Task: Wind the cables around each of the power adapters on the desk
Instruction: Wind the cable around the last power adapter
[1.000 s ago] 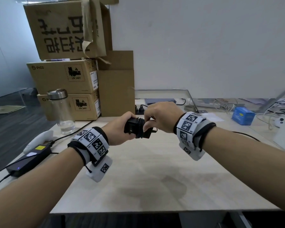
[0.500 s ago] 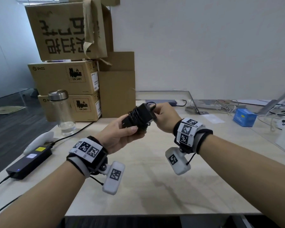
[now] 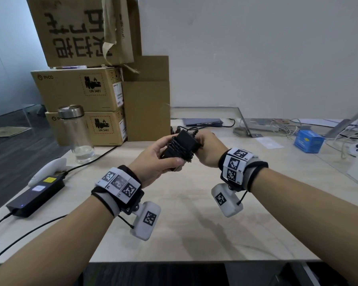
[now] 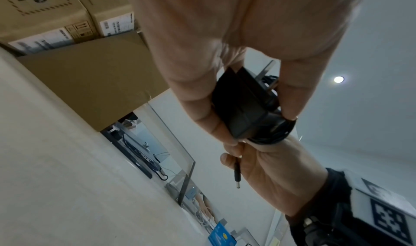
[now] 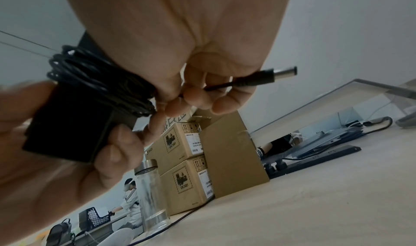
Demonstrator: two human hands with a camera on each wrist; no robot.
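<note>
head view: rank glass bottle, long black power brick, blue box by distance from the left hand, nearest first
From the left hand:
1. Glass bottle, standing up-left by the cardboard boxes.
2. Long black power brick, lying at the desk's left edge.
3. Blue box, far right, beyond the right hand.

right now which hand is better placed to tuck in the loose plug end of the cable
Right. The right hand already pinches the cable just behind the barrel plug, beside the coils; the left hand grips the power adapter, steadying it.
</note>
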